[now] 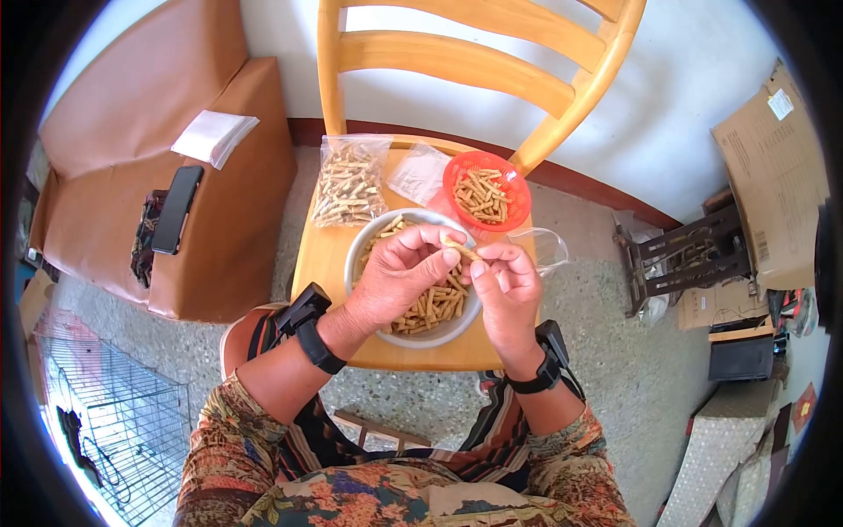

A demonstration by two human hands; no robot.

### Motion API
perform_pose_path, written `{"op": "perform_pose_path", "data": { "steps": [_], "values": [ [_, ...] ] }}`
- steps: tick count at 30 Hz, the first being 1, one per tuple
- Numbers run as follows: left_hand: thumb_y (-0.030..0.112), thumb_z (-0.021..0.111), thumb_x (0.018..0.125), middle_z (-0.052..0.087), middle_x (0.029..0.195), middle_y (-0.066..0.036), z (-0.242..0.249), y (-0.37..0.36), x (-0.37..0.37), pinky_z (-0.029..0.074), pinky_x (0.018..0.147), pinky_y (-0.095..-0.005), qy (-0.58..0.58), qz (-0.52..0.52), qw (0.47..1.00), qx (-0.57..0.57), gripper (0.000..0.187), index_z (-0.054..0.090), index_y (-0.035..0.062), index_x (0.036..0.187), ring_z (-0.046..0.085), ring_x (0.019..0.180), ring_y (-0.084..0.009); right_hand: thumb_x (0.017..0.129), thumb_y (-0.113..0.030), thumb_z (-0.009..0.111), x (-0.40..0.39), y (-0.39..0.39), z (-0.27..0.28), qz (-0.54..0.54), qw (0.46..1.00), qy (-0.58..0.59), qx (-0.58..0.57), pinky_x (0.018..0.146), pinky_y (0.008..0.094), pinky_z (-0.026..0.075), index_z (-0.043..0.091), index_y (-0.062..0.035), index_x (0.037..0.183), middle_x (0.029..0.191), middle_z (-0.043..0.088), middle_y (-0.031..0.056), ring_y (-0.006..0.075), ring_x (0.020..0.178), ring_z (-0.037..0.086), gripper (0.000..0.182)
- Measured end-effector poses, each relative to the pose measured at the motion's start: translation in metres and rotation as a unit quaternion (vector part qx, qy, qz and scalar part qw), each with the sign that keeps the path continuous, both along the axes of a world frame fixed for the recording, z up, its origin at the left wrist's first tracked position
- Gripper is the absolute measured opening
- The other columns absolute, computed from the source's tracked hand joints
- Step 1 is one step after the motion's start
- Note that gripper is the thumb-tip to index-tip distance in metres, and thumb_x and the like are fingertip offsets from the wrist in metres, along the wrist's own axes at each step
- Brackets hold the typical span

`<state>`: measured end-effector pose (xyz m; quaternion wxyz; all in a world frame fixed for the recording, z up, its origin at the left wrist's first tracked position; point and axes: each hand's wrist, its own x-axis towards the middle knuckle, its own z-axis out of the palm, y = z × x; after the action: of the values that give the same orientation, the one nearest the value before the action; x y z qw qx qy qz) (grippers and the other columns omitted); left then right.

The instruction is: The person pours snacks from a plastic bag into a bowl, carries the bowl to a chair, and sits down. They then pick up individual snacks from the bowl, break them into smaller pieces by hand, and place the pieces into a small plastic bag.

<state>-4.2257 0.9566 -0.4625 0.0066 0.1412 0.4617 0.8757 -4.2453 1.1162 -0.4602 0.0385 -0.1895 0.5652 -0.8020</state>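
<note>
Above a white bowl (475, 318) heaped with short tan sticks (430, 309), my two hands meet at the fingertips. A single tan stick piece (464, 252) is pinched between them. Its left end sits in the thumb and fingers of my left hand (397, 274), the other end in those of my right hand (507, 285). Behind the bowl, a red plastic basket (524, 195) holds more sticks. To its left lie an empty-looking clear bag (420, 174) and a clear bag full of sticks (351, 183).
Everything stands on the seat of a wooden chair (320, 329), its backrest toward the wall. A brown sofa (228, 228) at left carries a phone (178, 211) and white packets (213, 138). A wire cage (118, 404) is lower left; a cardboard box (777, 176) stands right.
</note>
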Motion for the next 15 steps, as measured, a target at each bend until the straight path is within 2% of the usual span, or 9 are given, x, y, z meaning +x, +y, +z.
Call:
{"op": "perform_pose_path", "data": {
  "steps": [4, 6, 10, 13, 15],
  "values": [
    [0.008, 0.059, 0.091, 0.062, 0.102, -0.003, -0.006, 0.000, -0.003, 0.050, 0.082, -0.0278, 0.048, 0.052, 0.997, -0.021, 0.015, 0.059, 0.0058, 0.106, 0.060, 0.091, -0.0106, 0.088, 0.001, 0.059, 0.002, -0.002, 0.001, 0.022, 1.000, -0.011, -0.004, 0.079, 0.0235, 0.049, 0.054, 0.0002, 0.104, 0.096, 0.059, 0.0043, 0.0089, 0.086, 0.057, 0.017],
    [0.004, 0.060, 0.089, 0.060, 0.101, -0.004, -0.006, 0.000, -0.003, 0.052, 0.075, -0.0249, 0.123, 0.105, 0.981, -0.103, 0.014, 0.060, 0.0060, 0.103, 0.061, 0.086, -0.0101, 0.089, 0.000, 0.059, 0.002, -0.002, 0.002, 0.026, 1.000, -0.016, 0.004, 0.079, 0.0232, 0.049, 0.054, 0.0004, 0.105, 0.097, 0.059, 0.0042, 0.0087, 0.086, 0.057, 0.017],
    [0.002, 0.061, 0.087, 0.057, 0.100, -0.005, -0.003, 0.000, 0.000, 0.048, 0.081, -0.0276, 0.112, 0.122, 0.979, -0.122, 0.015, 0.060, 0.0039, 0.102, 0.056, 0.092, -0.0116, 0.090, -0.004, 0.059, 0.001, -0.006, -0.006, 0.047, 0.998, -0.041, 0.004, 0.078, 0.0223, 0.048, 0.055, 0.0013, 0.106, 0.096, 0.059, 0.0036, 0.0076, 0.084, 0.057, 0.017],
    [0.002, 0.061, 0.087, 0.057, 0.100, -0.006, -0.003, -0.001, 0.000, 0.049, 0.077, -0.0267, 0.095, 0.117, 0.982, -0.109, 0.014, 0.061, 0.0040, 0.101, 0.057, 0.091, -0.0122, 0.091, -0.006, 0.058, 0.001, -0.006, -0.011, 0.059, 0.997, -0.046, 0.009, 0.077, 0.0219, 0.048, 0.056, 0.0015, 0.106, 0.095, 0.060, 0.0031, 0.0072, 0.084, 0.056, 0.017],
    [0.002, 0.060, 0.087, 0.057, 0.100, -0.006, -0.003, -0.002, 0.000, 0.050, 0.073, -0.0262, 0.115, 0.142, 0.971, -0.152, 0.013, 0.061, 0.0036, 0.100, 0.057, 0.087, -0.0124, 0.091, -0.006, 0.058, 0.001, -0.006, -0.011, 0.063, 0.997, -0.043, 0.021, 0.076, 0.0217, 0.049, 0.056, 0.0015, 0.106, 0.094, 0.060, 0.0028, 0.0071, 0.083, 0.056, 0.017]
  ]
}}
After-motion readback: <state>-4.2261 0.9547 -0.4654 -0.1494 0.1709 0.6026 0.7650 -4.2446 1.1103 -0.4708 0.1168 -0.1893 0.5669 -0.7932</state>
